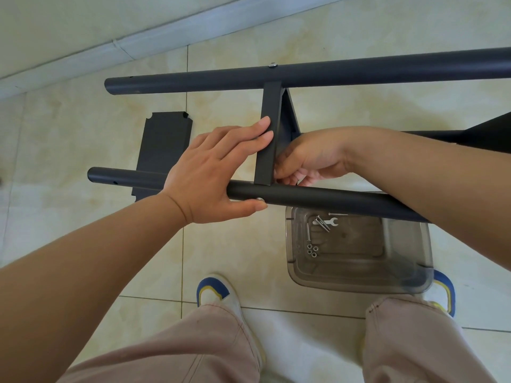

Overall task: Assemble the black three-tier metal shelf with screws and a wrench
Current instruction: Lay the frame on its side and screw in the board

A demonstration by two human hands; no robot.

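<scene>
Left hand (218,172) is bracing the near pole (318,199) and middle shelf (266,139), right hand (307,158) is pinching something hidden at their joint; one loose shelf (163,150), screws (322,223) and wrench (327,221) are awaiting use.

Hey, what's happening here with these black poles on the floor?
A person is putting together a black metal shelf on a tiled floor. The left hand lies across the near pole, thumb by a screw head, fingers flat against a shelf panel that spans to the far pole. The right hand works behind that panel at the joint; what it pinches is hidden. A spare panel lies on the floor. A clear plastic tray holds screws, nuts and a small wrench.
</scene>
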